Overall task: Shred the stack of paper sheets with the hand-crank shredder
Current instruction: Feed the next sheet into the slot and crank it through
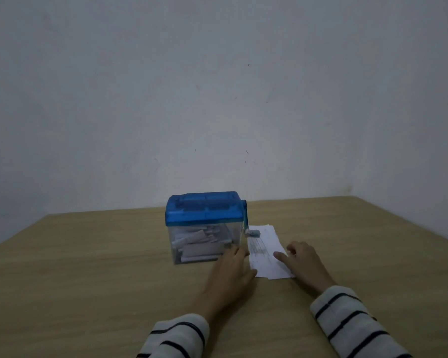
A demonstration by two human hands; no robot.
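Note:
A hand-crank shredder (204, 226) with a blue lid and a clear bin stands on the wooden table (88, 280); cut paper strips lie inside the bin. Its blue crank (246, 220) hangs down on the right side. A small stack of white paper sheets (265, 250) lies flat just right of the shredder. My left hand (230, 272) rests flat at the stack's left edge, by the bin's front right corner. My right hand (304, 262) lies on the stack's right side, fingers spread on the paper. Neither hand grips anything.
A plain pale wall (217, 99) rises behind the table's far edge. The table's right edge runs diagonally at the far right. Striped sleeves cover both forearms at the bottom of the view.

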